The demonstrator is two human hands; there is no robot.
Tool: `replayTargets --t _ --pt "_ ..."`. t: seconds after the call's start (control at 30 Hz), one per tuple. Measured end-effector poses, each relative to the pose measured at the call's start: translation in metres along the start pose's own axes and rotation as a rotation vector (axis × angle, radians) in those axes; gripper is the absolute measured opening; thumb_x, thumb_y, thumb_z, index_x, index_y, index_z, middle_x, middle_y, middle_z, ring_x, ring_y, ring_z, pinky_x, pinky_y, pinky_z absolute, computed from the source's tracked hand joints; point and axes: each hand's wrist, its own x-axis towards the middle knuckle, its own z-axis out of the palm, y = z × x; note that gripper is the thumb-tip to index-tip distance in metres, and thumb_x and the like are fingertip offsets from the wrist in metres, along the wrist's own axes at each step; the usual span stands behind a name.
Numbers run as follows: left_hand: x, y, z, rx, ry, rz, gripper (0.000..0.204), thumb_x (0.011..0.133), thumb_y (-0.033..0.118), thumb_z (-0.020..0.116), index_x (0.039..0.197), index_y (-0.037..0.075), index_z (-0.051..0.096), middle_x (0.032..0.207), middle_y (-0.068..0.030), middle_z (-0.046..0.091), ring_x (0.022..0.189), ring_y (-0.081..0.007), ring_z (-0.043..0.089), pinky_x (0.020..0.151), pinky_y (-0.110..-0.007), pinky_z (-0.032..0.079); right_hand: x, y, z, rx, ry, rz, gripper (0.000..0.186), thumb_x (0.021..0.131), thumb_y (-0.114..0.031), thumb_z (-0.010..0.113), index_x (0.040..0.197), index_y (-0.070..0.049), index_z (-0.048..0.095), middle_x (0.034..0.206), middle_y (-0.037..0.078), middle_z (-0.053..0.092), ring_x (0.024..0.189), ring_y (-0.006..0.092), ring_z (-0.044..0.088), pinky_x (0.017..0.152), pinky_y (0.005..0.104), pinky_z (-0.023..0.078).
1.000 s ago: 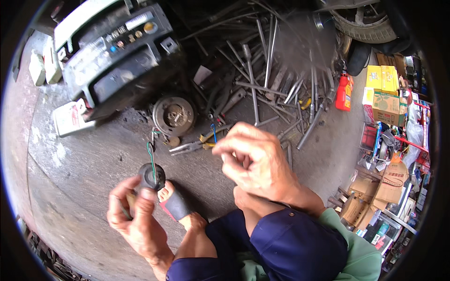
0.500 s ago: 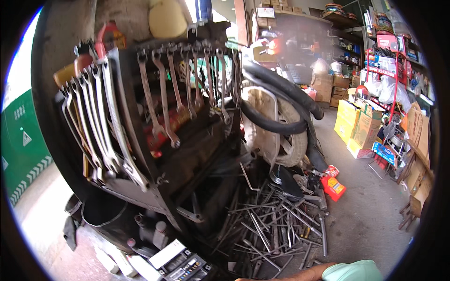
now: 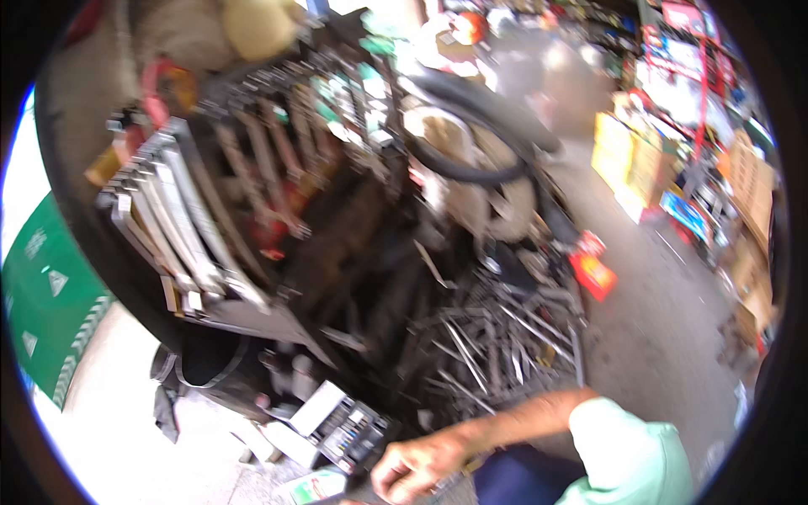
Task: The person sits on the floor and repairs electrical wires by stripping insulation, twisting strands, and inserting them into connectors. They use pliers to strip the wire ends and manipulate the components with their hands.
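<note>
The view is smeared by motion. My right hand (image 3: 417,467), fingers bent, is low in the middle, just below a black battery (image 3: 358,438) with a pale label; whether it holds anything is unclear. Near it at the bottom lies a white and green container (image 3: 316,486). A sliver of skin at the lower edge may be my left hand (image 3: 352,502), its fingers hidden. Beyond the battery, metal bars and tools (image 3: 505,345) lie heaped on the floor.
A dark rack of hanging wrenches (image 3: 177,219) fills the left, above a black bucket (image 3: 210,370). A wheel with black tubes (image 3: 471,168) stands behind it. Red bottle (image 3: 593,273), yellow boxes (image 3: 619,156) and cardboard (image 3: 749,194) line the right; a green panel (image 3: 46,286) is far left.
A second ago both hands showed, the left holding a dark round part. The view has since swung up to the rack and slightly back down, bringing my right hand back in.
</note>
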Motion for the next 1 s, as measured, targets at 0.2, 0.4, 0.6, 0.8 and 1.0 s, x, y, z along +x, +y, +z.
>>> replayTargets --t 0.2,0.4,0.6,0.8,1.0 --pt "-0.01 -0.035 -0.003 0.035 0.262 -0.167 0.008 0.089 0.006 0.064 0.093 0.001 0.058 0.07 -0.0015 0.052 0.051 -0.0025 0.035 0.044 -0.019 0.024 -0.031 0.068 -0.016 -0.087 0.671 -0.207 0.012 0.089 -0.012 0.065 0.085 -0.001 0.065 0.071 0.0 0.064 0.064 0.0058 0.056 0.058 0.0249 0.046" --pt "-0.023 -0.075 0.001 -0.254 0.333 -0.247 0.008 0.093 0.001 0.054 0.086 0.001 0.049 0.066 0.001 0.036 0.05 -0.0039 0.026 0.042 -0.019 0.023 -0.167 0.243 -0.011 -0.531 1.185 0.508 0.014 0.08 -0.019 0.064 0.082 -0.006 0.069 0.077 0.015 0.069 0.072 0.0281 0.069 0.065 0.039 0.053" --pt "-0.021 -0.123 -0.025 -0.435 0.25 -0.414 0.008 0.093 0.005 0.057 0.098 0.0 0.052 0.079 -0.0042 0.048 0.053 -0.0053 0.034 0.042 -0.018 0.029 -0.177 0.305 0.046 -0.897 0.923 0.835 0.014 0.085 -0.017 0.06 0.085 -0.004 0.064 0.092 0.012 0.065 0.089 0.0299 0.064 0.075 0.0435 0.052" --pt "-0.002 -0.137 0.0 -0.511 0.422 -0.519 0.012 0.085 0.005 0.062 0.088 -0.003 0.053 0.073 -0.0039 0.043 0.05 -0.005 0.031 0.036 -0.018 0.022 -0.09 0.332 0.043 -1.336 0.509 0.421 0.044 0.082 -0.011 0.057 0.124 0.0 0.053 0.132 0.021 0.051 0.124 0.0376 0.047 0.102 0.0507 0.036" --pt "-0.001 -0.141 0.004 -0.621 0.467 -0.551 0.016 0.087 0.008 0.065 0.094 -0.004 0.057 0.073 -0.0078 0.053 0.05 -0.007 0.039 0.039 -0.02 0.027 -0.065 0.342 0.034 -1.619 0.27 0.495 0.038 0.081 -0.017 0.061 0.114 0.0 0.058 0.109 0.015 0.059 0.108 0.0281 0.052 0.098 0.0451 0.036"
